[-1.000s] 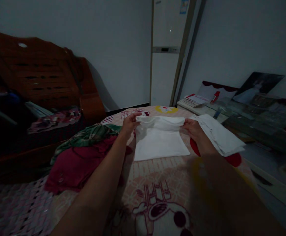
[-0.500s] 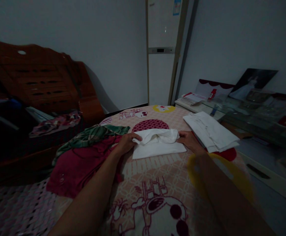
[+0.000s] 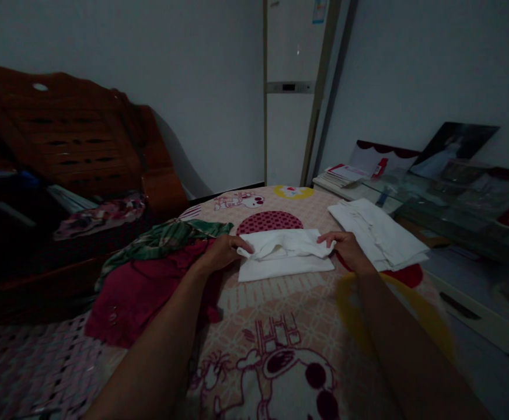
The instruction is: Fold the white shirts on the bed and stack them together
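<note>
A white folded garment (image 3: 285,265) lies on the patterned tablecloth (image 3: 237,315) in front of me. Its collar-like edge is bunched across the middle. My left hand (image 3: 223,252) pinches the left end of that edge between thumb and fingers. On the other side my right hand (image 3: 341,245) grips the right end, fingers closed on the cloth. Just left of my left hand lie a crumpled dark red garment (image 3: 136,297) and a green plaid cloth (image 3: 167,239). A stack of folded white clothes (image 3: 377,233) rests beyond my right hand.
A wooden bench (image 3: 75,140) with clothes on it stands at the left. To the right is a glass-topped cabinet (image 3: 447,198) holding a small red bottle (image 3: 380,168) and a framed photo (image 3: 451,149). A tall white air conditioner (image 3: 289,134) stands behind the table.
My right hand has shifted its grip, its fingers now over the right end of the bunched edge, which spreads flatter and farther right. My left hand keeps its hold.
</note>
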{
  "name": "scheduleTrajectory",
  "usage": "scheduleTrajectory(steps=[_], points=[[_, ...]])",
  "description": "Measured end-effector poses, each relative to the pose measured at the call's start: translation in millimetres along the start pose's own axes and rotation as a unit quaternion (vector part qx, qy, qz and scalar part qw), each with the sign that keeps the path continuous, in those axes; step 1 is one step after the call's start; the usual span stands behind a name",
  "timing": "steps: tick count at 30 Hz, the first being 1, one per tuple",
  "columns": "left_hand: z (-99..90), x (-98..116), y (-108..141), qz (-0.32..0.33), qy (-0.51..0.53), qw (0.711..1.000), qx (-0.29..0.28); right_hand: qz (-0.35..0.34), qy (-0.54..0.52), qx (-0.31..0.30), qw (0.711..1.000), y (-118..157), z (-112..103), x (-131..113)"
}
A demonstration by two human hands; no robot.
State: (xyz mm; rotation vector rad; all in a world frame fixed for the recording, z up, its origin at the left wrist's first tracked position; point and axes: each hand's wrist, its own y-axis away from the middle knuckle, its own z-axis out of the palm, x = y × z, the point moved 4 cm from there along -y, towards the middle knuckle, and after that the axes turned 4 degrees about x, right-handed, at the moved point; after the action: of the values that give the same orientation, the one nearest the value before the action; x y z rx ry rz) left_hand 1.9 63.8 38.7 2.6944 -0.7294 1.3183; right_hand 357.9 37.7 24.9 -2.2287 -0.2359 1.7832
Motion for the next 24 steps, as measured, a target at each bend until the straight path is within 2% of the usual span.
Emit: scheduleTrajectory(steps=[3, 5, 7, 9, 11, 13, 16, 19, 22, 24], points=[[-1.4, -4.0, 2.8, 0.009, 0.010, 0.999, -0.049, 0.010, 0.020, -0.025, 0.999, -0.2, -0.4, -0.4], [-5.6, -9.0, 3.6, -0.002, 0.012, 0.999, -0.051, 0.021, 0.046, -0.002, 0.999, -1.9, -3.8, 0.1], [-11.9, -11.7, 2.1, -0.012, 0.006, 1.000, 0.001, 0.028, 0.079, 0.046, 0.995, -4.5, -8.2, -1.2], [-15.9, -7.9, -1.2, 0.008, 0.001, 0.997, 0.082, 0.016, 0.111, 0.084, 0.990, -7.7, -9.0, -6.0], [-11.7, 1.7, -5.9, 0.058, -0.009, 0.988, 0.140, -0.012, 0.136, 0.089, 0.987, -11.1, -2.5, -13.2], [1.5, 11.7, -11.8, 0.104, -0.032, 0.982, 0.157, -0.050, 0.157, 0.061, 0.984, -13.3, 11.0, -19.4], [30.5, 17.9, -19.9, 0.139, -0.084, 0.979, 0.122, -0.121, 0.178, -0.022, 0.976, -11.5, 37.5, -18.9], [55.8, 12.6, -22.4, 0.145, -0.126, 0.980, 0.052, -0.181, 0.209, -0.086, 0.957, -4.8, 55.0, -4.2], [66.6, 8.5, -19.3, 0.145, -0.151, 0.978, -0.005, -0.213, 0.232, -0.110, 0.943, -0.2, 58.3, 10.3], [66.7, 12.3, -16.3, 0.150, -0.152, 0.977, -0.020, -0.211, 0.242, -0.111, 0.941, 0.0, 56.9, 13.5]])
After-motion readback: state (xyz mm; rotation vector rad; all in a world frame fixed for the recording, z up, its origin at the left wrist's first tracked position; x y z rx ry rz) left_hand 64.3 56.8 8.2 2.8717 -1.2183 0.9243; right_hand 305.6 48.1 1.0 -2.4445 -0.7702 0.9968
